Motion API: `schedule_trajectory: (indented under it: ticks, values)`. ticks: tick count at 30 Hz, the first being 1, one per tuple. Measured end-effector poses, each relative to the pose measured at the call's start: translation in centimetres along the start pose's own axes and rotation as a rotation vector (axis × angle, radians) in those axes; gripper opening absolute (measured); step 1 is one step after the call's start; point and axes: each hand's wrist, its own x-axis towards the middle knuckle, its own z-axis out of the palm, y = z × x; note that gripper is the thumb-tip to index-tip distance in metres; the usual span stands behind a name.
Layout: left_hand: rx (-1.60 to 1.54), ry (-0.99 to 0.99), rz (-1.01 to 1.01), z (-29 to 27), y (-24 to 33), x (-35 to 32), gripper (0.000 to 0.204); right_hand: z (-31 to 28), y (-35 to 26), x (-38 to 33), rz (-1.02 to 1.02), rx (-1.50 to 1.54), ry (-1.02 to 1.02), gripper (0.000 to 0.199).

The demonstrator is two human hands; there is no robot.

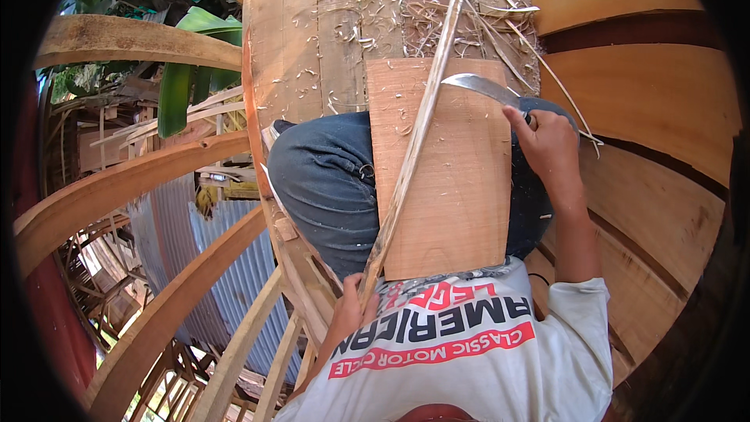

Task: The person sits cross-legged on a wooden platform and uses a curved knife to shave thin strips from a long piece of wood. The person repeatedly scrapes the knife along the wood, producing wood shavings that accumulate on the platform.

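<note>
Gripping the handle of a curved knife [488, 87], right hand [549, 144] closed tight around it, blade laid against the long bamboo strip [418, 129] near the top edge of the wooden board [453, 187]. Pinching the strip's near end just below the board's lower left corner, left hand [349, 306] closed on it, fingers partly hidden by the white shirt [476, 352]. Right forearm running down the board's right side, wrist bent inward; left arm tucked low beside the body. Resting flat across the lap on dark trousers [324, 180], board with the strip lying diagonally over it. Beyond the board, plank floor [312, 23] littered with pale shavings [367, 8]; left of it, curved timber ribs [133, 180] and corrugated metal sheeting [211, 250].
</note>
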Motion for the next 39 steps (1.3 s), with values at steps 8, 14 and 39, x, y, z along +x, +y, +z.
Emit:
schedule_trajectory:
  ticks: [8, 14, 39]
  values:
    - [-0.018, 0.012, 0.066, 0.3, 0.3, 0.2, 0.042, 2.8, -1.3, -6.1, -0.169, 0.223, -0.187, 0.063]
    - [-0.37, -0.051, -0.117, 1.7, -0.7, -0.3, 0.026, 2.1, 0.7, -6.9, -0.207, 0.328, -0.129, 0.061]
    - [-0.087, 0.149, 0.06, 4.6, 1.6, -2.7, 0.034, 2.0, 2.0, -10.9, -0.408, 0.385, 0.002, 0.065]
